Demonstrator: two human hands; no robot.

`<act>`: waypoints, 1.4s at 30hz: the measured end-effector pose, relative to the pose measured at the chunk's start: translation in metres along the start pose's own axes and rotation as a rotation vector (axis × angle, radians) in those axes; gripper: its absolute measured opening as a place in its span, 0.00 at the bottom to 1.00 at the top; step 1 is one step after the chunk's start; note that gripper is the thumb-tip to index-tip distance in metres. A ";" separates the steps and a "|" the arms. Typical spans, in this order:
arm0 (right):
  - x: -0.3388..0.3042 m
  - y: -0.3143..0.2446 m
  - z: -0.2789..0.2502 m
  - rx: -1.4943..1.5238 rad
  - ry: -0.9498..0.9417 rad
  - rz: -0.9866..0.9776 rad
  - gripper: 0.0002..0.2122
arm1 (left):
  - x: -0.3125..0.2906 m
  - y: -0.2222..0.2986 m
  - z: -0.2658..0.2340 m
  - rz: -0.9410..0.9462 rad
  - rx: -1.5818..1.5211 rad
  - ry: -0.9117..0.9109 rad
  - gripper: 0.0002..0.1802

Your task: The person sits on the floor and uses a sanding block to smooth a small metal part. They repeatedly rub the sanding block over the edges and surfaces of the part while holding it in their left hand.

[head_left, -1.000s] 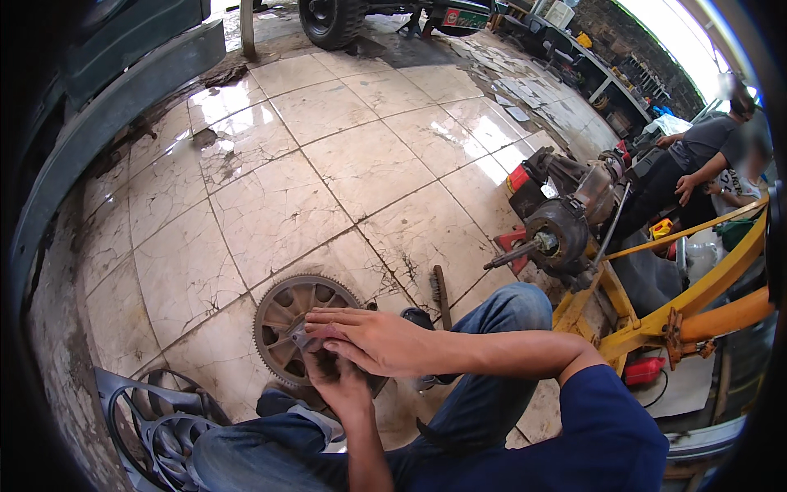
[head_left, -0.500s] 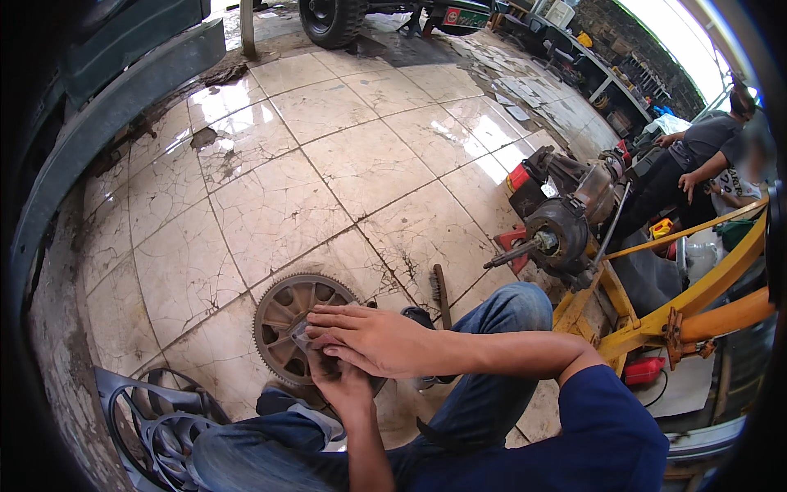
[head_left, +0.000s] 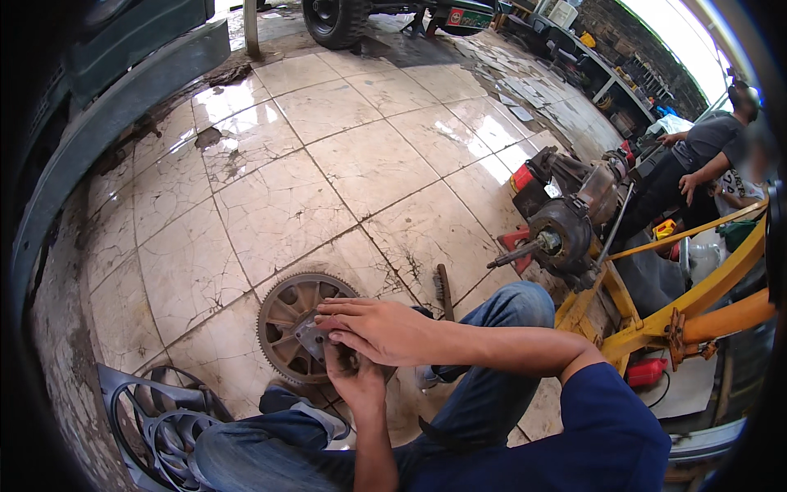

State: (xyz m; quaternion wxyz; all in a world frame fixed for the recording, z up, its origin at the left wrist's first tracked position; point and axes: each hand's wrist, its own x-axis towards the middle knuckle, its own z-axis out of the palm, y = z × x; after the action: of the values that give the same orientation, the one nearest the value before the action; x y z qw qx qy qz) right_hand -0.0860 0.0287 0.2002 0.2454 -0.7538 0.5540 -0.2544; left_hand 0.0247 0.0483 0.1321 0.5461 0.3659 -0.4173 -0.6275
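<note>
Low in front of me, my left hand (head_left: 358, 375) is closed around a grey metal part with a flat, holed plate (head_left: 309, 337); its underside is hidden by my fingers. My right hand (head_left: 379, 330) lies across the top of this part, fingers together and pressed against it. Whatever sits under the right palm cannot be made out. Just beyond and beneath both hands, a large toothed flywheel (head_left: 277, 318) with spoke-like ribs lies on the tiled floor.
A wire brush (head_left: 443, 293) lies right of the flywheel. At right, an axle assembly (head_left: 566, 221) rests on a red stand (head_left: 515, 248) by a yellow frame (head_left: 619, 299). A black fan (head_left: 168, 426) is at lower left. Two people (head_left: 705, 152) are at far right.
Both hands have shifted slightly right with the metal part. My right hand has slid back across it, baring more of the holed plate.
</note>
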 end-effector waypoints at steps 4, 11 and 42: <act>0.000 -0.009 0.002 -0.067 0.014 -0.098 0.15 | 0.011 -0.002 -0.017 -0.134 -0.181 0.078 0.17; -0.002 -0.002 0.000 -0.105 0.033 -0.093 0.15 | 0.011 0.000 -0.012 -0.151 -0.172 0.098 0.11; 0.000 -0.008 -0.008 -0.061 -0.074 0.080 0.16 | 0.003 0.014 -0.005 0.079 0.270 -0.108 0.24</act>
State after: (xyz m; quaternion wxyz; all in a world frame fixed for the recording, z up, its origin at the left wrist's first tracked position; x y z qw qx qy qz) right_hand -0.0850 0.0299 0.2115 0.2527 -0.7469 0.5818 -0.1993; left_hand 0.0341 0.0440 0.1432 0.4930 0.3850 -0.5407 -0.5625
